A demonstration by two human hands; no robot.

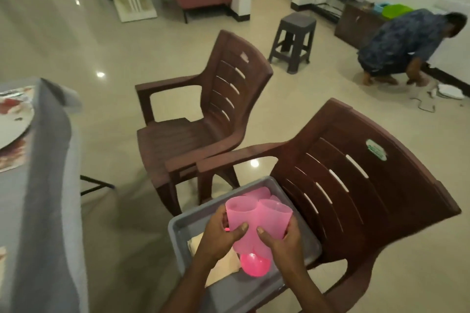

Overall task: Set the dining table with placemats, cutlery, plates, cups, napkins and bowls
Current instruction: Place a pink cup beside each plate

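Two translucent pink cups are held side by side above a grey tray (254,290) that sits on the seat of the near brown chair (356,198). My left hand (221,236) grips the left pink cup (241,213). My right hand (284,241) grips the right pink cup (276,218). More pink cups (262,192) lie at the tray's far end. Cream napkins (223,264) lie in the tray under my hands. At the left, the table in a grey cloth (45,185) carries a plate (12,124) on a patterned placemat (10,160).
A second brown chair (203,114) stands beyond the near one, facing the table. A dark stool (292,40) is farther back. A person in a blue shirt (401,46) crouches on the floor at the right, near a white plate (450,91). Open tiled floor lies between.
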